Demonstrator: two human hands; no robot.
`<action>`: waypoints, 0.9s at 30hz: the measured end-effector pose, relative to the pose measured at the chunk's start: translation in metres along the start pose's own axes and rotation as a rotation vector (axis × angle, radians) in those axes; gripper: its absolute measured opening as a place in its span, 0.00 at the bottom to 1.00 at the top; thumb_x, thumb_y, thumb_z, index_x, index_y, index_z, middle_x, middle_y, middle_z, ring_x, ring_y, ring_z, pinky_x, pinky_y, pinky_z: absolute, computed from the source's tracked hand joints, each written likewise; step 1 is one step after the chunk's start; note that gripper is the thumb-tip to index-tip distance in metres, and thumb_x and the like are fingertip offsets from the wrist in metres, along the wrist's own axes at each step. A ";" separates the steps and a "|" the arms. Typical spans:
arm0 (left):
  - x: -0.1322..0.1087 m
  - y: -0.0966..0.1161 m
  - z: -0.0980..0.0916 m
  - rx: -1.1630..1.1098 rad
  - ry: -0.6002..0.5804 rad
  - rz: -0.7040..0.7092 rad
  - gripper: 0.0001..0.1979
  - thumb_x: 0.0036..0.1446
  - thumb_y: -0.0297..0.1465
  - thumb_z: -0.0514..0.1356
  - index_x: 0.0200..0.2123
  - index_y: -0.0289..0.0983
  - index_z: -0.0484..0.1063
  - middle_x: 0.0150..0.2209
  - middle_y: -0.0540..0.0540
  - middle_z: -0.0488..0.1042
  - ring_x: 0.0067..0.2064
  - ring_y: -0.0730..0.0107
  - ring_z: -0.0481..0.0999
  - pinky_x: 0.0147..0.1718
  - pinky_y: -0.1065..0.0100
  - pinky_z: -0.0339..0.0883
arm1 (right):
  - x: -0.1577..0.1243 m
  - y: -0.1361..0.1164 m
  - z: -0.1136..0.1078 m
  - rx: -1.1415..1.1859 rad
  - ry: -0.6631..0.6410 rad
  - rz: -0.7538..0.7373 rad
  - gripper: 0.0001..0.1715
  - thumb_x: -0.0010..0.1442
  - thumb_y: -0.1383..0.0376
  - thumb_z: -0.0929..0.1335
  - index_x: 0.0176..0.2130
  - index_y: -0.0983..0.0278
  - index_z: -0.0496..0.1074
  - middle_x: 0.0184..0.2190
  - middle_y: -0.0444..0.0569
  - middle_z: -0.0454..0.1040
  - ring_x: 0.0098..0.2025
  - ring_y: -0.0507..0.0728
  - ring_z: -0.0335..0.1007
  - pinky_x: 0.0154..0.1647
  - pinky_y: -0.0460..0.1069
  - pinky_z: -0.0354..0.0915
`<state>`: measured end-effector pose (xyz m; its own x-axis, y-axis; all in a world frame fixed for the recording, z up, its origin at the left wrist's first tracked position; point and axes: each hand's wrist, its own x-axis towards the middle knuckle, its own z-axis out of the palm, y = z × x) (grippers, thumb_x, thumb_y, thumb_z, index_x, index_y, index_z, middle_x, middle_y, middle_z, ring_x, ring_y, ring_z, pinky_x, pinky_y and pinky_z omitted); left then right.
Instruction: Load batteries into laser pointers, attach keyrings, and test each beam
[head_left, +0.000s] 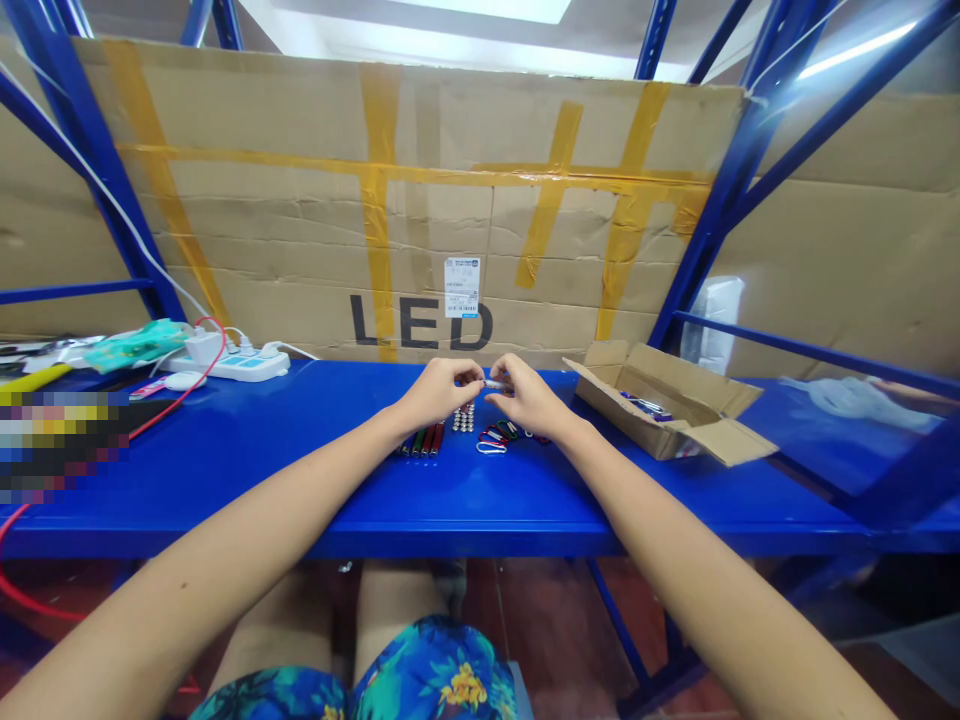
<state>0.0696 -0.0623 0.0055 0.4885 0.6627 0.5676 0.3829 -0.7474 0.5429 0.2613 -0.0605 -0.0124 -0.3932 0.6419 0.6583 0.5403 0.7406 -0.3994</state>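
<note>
My left hand (450, 386) and my right hand (521, 392) meet above the blue table, fingers pinched. Between their fingertips is a small slim silvery piece (493, 385), too small to name; both hands grip it, one at each end. Beneath my left hand lie several slim metal tubes (429, 440) in red, green and dark colours, side by side. Small round silvery cells (463, 418) stand in rows just below the fingertips. Several coloured carabiners (493, 448) lie in a loose pile by my right hand, partly hidden by it.
An open cardboard box (652, 425) with metal items inside stands at right. A white power strip (251, 365), a red cable (184, 400) and a teal packet (135, 345) are at left. Behind the blue table (247, 470) rises a big taped cardboard sheet (300, 240) between blue rack posts.
</note>
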 end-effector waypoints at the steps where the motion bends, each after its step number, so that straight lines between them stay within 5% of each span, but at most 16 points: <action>1: 0.000 0.000 0.000 0.002 -0.002 -0.002 0.05 0.55 0.28 0.59 0.32 0.35 0.75 0.22 0.52 0.73 0.23 0.75 0.70 0.27 0.71 0.63 | 0.000 0.000 0.000 -0.004 0.010 0.001 0.09 0.54 0.69 0.67 0.35 0.61 0.61 0.33 0.47 0.67 0.35 0.56 0.63 0.36 0.51 0.60; 14: 0.000 -0.004 0.001 0.006 -0.005 0.020 0.05 0.57 0.30 0.59 0.31 0.34 0.73 0.21 0.52 0.72 0.23 0.75 0.69 0.26 0.72 0.61 | -0.001 -0.003 -0.008 -0.089 -0.009 -0.158 0.04 0.60 0.70 0.64 0.33 0.63 0.65 0.32 0.50 0.69 0.35 0.56 0.64 0.37 0.51 0.60; 27: 0.001 -0.004 0.002 0.063 -0.033 0.075 0.05 0.57 0.28 0.57 0.32 0.34 0.73 0.21 0.52 0.72 0.24 0.76 0.68 0.28 0.72 0.60 | -0.001 -0.008 -0.007 -0.100 -0.096 -0.065 0.09 0.62 0.71 0.63 0.32 0.66 0.72 0.29 0.51 0.75 0.32 0.55 0.67 0.36 0.49 0.59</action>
<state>0.0696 -0.0587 0.0026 0.5431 0.6034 0.5839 0.3924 -0.7972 0.4589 0.2623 -0.0682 -0.0054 -0.4969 0.6127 0.6145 0.5806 0.7611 -0.2894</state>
